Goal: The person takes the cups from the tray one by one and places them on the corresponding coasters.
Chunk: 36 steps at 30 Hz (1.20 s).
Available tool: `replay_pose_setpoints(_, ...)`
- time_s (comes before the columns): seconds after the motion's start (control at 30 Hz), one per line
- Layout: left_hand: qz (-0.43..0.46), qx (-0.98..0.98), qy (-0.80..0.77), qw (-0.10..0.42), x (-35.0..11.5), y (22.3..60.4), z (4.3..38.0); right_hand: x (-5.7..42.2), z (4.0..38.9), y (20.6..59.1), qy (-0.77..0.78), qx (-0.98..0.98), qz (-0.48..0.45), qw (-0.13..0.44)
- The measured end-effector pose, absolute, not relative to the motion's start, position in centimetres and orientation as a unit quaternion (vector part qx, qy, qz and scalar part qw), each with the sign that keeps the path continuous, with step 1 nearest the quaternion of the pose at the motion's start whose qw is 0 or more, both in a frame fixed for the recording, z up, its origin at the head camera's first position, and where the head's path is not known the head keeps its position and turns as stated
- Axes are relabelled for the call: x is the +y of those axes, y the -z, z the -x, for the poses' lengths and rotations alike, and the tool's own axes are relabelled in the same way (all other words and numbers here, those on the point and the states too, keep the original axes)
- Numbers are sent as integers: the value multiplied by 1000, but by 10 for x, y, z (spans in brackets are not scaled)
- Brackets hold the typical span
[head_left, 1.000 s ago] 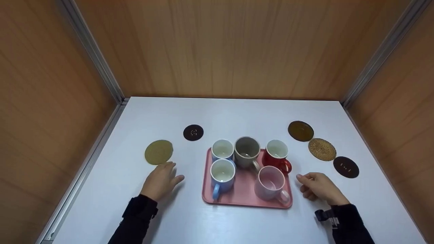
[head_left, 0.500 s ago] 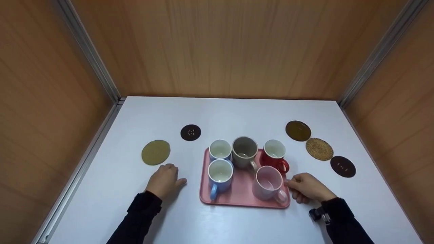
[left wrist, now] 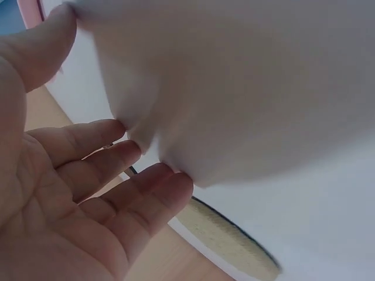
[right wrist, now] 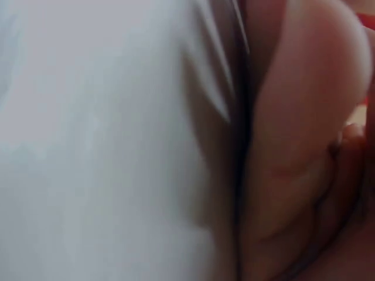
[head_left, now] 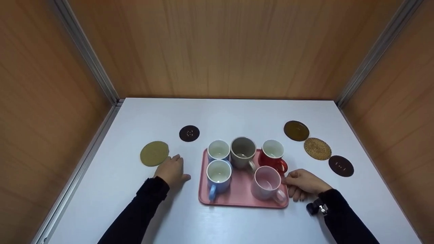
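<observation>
A pink tray (head_left: 239, 200) bears several mugs. On its left are two light blue mugs (head_left: 218, 184), one behind the other. A grey mug (head_left: 242, 161) is at the back middle, a red mug (head_left: 270, 162) at the back right, and a pink mug (head_left: 266, 189) at the front right. My right hand (head_left: 305, 183) grips the tray's right rim, fingers curled beside the pink mug. Its curled fingers (right wrist: 310, 134) fill one side of the right wrist view. My left hand (head_left: 171, 171) is left of the tray, fingertips down on the table by an olive coaster (head_left: 154, 153).
A dark button-like coaster (head_left: 189, 133) lies behind the left hand. At the right are a brown coaster (head_left: 296, 130), a woven one (head_left: 317, 148) and another dark button-like coaster (head_left: 341, 166). Wooden walls (head_left: 217, 51) enclose the white table (head_left: 203, 223) at the back and sides.
My right hand has moved left from the bare table onto the tray's right rim. My left hand has shifted slightly right, nearer the tray. The mugs keep their places on the tray.
</observation>
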<state>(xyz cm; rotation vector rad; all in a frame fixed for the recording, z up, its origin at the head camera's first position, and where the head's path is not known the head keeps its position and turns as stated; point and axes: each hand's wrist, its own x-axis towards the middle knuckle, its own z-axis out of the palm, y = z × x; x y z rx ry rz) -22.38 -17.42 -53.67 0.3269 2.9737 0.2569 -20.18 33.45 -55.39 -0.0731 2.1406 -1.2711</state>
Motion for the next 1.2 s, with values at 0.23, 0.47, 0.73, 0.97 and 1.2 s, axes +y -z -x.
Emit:
replay_pose_setpoints(0.23, -83, 989, -73, 96, -166, 531, 249, 336, 202, 555, 505, 800, 28, 322)
replay_pose_setpoints(0.47, -71, 985, -75, 137, -167, 534, 276, 337, 203, 557, 508, 799, 22, 321)
replay_pose_setpoints(0.73, -28, 973, -112, 200, -164, 530, 289, 338, 203, 557, 506, 799, 15, 325)
replay_pose_setpoints(0.97, -52, 973, -88, 208, -155, 518, 301, 339, 202, 556, 504, 802, 11, 320)
replay_pose_setpoints(1.2, -72, 972, -42, 219, -150, 506, 304, 336, 202, 555, 507, 800, 14, 320)
